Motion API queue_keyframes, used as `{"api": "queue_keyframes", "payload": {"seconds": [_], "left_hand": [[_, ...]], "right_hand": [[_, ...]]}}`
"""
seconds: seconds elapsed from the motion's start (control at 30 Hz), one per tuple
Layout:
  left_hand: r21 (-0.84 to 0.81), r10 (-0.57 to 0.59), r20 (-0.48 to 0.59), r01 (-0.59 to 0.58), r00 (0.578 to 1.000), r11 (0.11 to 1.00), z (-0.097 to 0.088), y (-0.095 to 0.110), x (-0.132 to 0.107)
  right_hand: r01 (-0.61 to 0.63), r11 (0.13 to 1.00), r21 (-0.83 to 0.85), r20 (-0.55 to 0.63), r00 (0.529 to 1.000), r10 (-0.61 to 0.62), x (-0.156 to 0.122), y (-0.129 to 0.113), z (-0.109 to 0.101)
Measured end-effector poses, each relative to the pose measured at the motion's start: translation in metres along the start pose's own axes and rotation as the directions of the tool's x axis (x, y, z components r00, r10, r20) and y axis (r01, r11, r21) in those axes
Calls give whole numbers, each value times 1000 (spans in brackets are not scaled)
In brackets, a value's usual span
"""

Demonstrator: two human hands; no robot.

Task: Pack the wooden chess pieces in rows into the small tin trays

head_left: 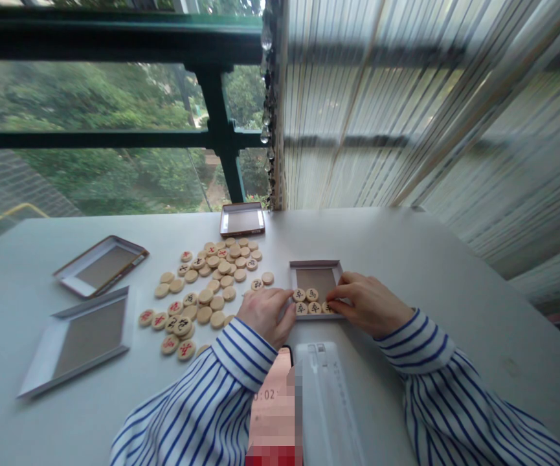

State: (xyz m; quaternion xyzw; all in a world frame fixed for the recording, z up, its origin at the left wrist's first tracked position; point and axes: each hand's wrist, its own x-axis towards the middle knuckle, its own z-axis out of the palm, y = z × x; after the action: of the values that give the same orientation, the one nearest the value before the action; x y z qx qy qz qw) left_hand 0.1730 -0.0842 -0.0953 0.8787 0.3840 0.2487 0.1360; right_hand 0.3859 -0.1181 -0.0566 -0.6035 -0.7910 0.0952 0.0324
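Discs: five pale round discs [312,295] with dark characters show face up in the tray [314,264], two behind three along its near wall.
Right hand: the right hand [374,303] reaches over the tray's right side, fingertips at the nearest right-hand disc; whether they pinch it cannot be told.
Left hand: the left hand [268,313] bends at the tray's left edge, thumb and fingers close together; whether anything is held between them is hidden.
Handling: the discs look wooden, so probably light, hard and hardly fragile, though smooth faces may slide; thumb and finger across the round edge would suit best. The tray seems thin and light, perhaps easily nudged, best steadied by its walls.
Pile: left of the left hand, loose discs [205,296] lie scattered and partly stacked, some with red characters, some with dark, many plain side up.
Other trays: one stands beyond the pile [242,220], two lie at the left [107,266] [92,340].
Near side: a phone [274,401] and a clear case [328,401] lie side by side.
Table: white [478,310], before a window [114,171] and a string curtain [381,97].
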Motion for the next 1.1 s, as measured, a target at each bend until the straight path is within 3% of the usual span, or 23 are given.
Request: {"api": "queue_keyframes", "payload": {"seconds": [0.7, 0.93, 1.1], "left_hand": [[0, -21, 24, 21, 999, 1000, 0, 1, 1], [-14, -7, 11, 8, 1000, 1000, -1, 0, 0], [-20, 2, 0, -2, 1000, 1000, 0, -1, 1]], "right_hand": [[7, 1000, -28, 8, 1000, -7, -2, -4, -4], [-53, 997, -53, -32, 998, 51, -7, 8, -11], [-67, 993, -94, 9, 998, 68, -8, 12, -12]]}}
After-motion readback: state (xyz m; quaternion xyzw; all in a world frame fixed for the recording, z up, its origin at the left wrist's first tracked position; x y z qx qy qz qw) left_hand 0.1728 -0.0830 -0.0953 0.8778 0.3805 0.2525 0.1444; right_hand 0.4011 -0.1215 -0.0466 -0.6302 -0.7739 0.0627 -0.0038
